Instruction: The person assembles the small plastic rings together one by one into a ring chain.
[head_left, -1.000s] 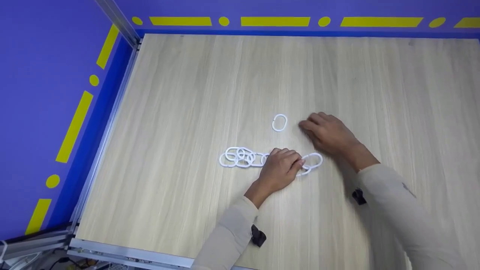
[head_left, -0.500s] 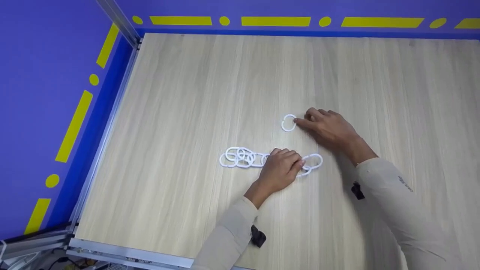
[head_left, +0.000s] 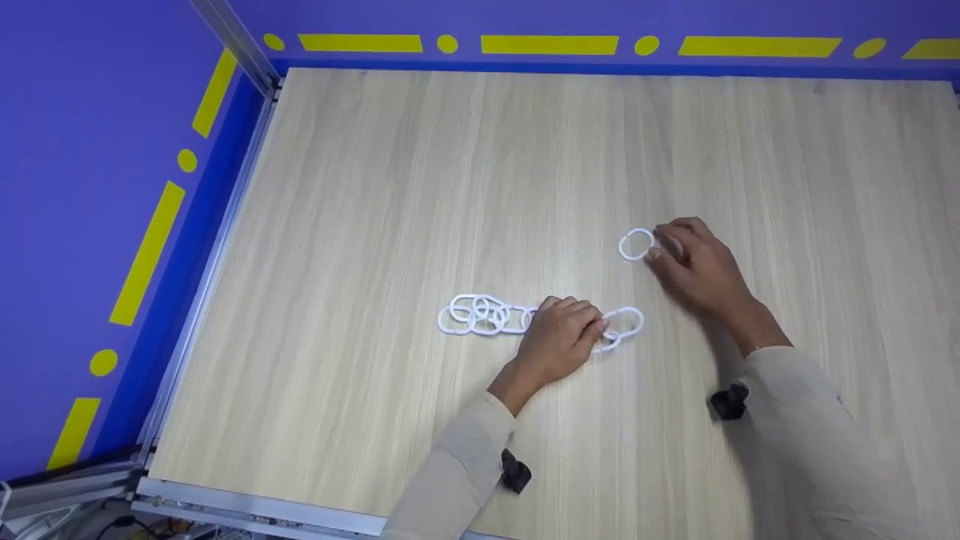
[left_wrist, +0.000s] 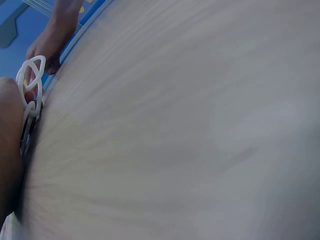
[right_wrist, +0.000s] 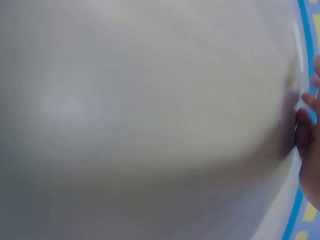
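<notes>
A chain of white oval plastic links lies across the middle of the table. My left hand grips it with curled fingers, hiding its middle part. One end link sticks out to the right of that hand. In the left wrist view, interlocked links show beside the hand. Farther back, my right hand pinches the right edge of a single white link between thumb and fingers. That link has a small gap in its rim and is apart from the chain.
The pale wood table has a metal rail along its front edge. Blue-purple panels with yellow marks stand at the left and back. Black wrist cameras hang from both sleeves.
My right hand reached the single link, touched it and drew it to the right, now with thumb and fingers at its edge. The left hand and the chain stayed in place.
</notes>
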